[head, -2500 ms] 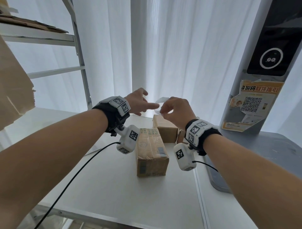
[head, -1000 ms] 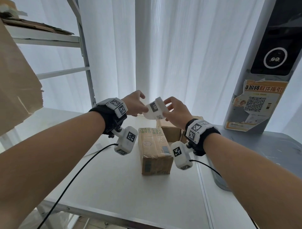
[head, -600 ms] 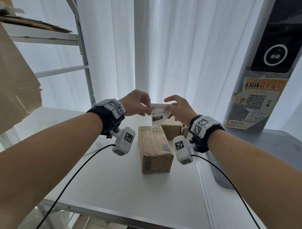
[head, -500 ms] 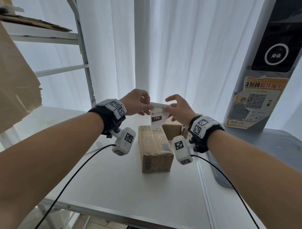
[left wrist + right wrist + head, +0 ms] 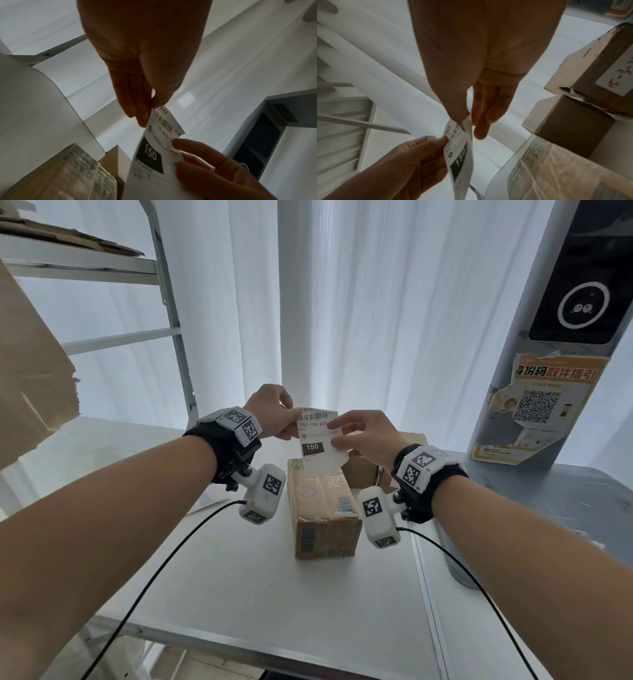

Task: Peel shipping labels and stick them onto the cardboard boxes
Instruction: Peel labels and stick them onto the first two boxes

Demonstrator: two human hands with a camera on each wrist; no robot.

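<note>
White table (image 5: 239, 594), both hands raised, left hand (image 5: 270, 416) and right hand (image 5: 366, 436) pinching shipping label (image 5: 318, 440) above cardboard box (image 5: 322, 505)

White label (image 5: 318, 440) (black barcode); brown box (image 5: 323, 505).

The label (image 5: 318, 440) is thin white paper, matt, printed black. The box (image 5: 323, 508) is brown cardboard under glossy, wrinkled tape. The table (image 5: 239, 594) is smooth white with a metal edge. The curtain (image 5: 376, 320) is sheer white cloth.
</note>
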